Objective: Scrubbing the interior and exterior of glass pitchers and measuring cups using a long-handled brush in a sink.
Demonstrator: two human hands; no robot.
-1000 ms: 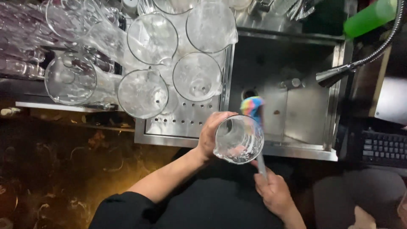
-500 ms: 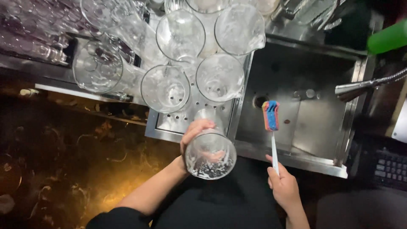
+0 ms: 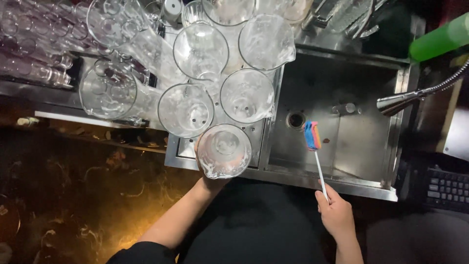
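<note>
Item, left hand point(image 3: 211, 182): we see it reaching up from the forearm, its grip closed around a clear glass pitcher point(image 3: 224, 150), held mouth-up at the near edge of the perforated drainboard point(image 3: 184, 149). Just beyond it stand four more glass pitchers point(image 3: 247, 95), close together.

Item, right hand point(image 3: 335, 214): wrist straight, grip clenched on the white handle of a bottle brush point(image 3: 312, 139). Its blue, pink and orange head hangs over the steel sink point(image 3: 351, 146), near the drain point(image 3: 295, 119).

No packages, labels, signs or screens are visible.
</note>
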